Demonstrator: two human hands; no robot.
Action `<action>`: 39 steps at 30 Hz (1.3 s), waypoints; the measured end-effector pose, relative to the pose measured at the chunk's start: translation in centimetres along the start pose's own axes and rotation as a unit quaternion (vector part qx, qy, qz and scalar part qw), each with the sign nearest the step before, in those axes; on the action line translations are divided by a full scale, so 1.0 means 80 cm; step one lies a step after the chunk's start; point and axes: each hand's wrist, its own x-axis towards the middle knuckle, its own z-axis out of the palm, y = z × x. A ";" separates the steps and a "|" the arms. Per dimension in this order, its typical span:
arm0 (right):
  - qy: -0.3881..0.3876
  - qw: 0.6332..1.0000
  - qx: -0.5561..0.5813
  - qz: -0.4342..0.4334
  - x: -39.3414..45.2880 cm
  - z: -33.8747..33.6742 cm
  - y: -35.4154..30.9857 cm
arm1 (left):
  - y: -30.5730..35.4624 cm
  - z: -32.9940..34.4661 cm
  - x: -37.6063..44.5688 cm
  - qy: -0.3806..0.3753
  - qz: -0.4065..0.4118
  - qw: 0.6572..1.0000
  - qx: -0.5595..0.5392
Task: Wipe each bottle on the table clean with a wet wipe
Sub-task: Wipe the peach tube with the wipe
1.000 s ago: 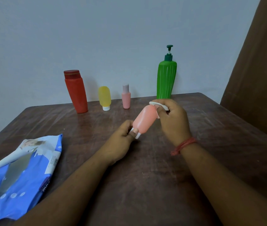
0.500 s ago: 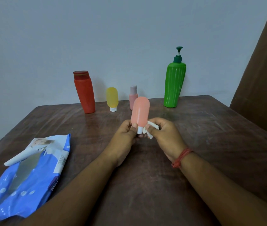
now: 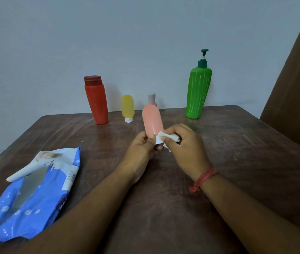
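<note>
My left hand [image 3: 139, 150] grips a salmon-pink tube bottle [image 3: 152, 120] by its white cap end, holding it upright above the table. My right hand [image 3: 184, 146] pinches a crumpled white wet wipe [image 3: 169, 138] against the bottle's lower part by the cap. Along the wall stand a red bottle [image 3: 96, 99], a small yellow tube [image 3: 127, 107], a small pink bottle [image 3: 152, 98] partly hidden behind the held tube, and a green pump bottle [image 3: 198, 90].
A blue pack of wet wipes [image 3: 33, 189] lies at the table's left front, its flap peeled open. The dark wooden table [image 3: 237, 147] ends at the grey wall. A brown panel [image 3: 296, 92] stands at the right.
The pink tube went from tilted to upright. My right hand with the wipe slid from its rounded end down to the cap end.
</note>
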 end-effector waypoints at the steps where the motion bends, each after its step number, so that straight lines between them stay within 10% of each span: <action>1: -0.015 0.999 -0.015 -0.028 -0.002 0.001 0.001 | -0.001 0.000 0.001 0.008 0.000 1.000 0.001; 39: -0.002 0.988 -0.094 -0.126 -0.001 0.003 0.002 | 0.010 -0.010 0.001 0.007 0.014 0.998 -0.061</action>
